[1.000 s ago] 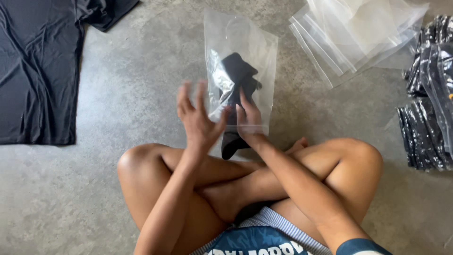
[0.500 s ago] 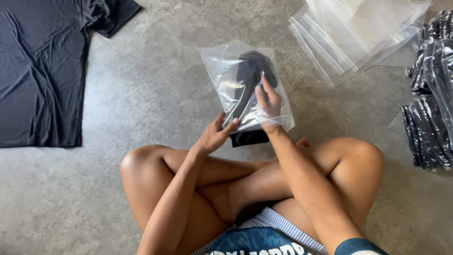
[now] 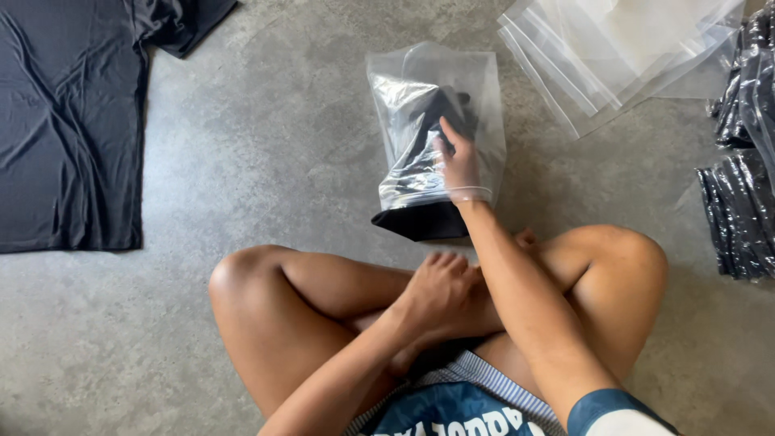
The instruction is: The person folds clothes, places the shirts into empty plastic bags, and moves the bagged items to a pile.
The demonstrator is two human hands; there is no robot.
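Half a second ago the left hand was up at the bag's lower edge; it has since dropped back and the bag has swung more upright on the floor. Now only the right hand is inside the clear plastic bag, its fingers spread slightly apart and laid flat on the dark folded garment, pressing rather than gripping it. The left hand rests on the crossed legs with its fingers curled loosely and nothing in them.

The garment is most of the way in the bag, which lies on the grey floor just ahead of the knees; a dark end of the cloth still sticks out of the bag's mouth, nearest the person. By the look of it the step in hand is pushing the garment fully down into the bag. The next move would call for tucking that last end inside, with the free hand steadying the mouth.

Further out, a dark shirt lies spread flat at the left, a stack of empty clear bags at upper right, and bagged dark garments along the right edge.
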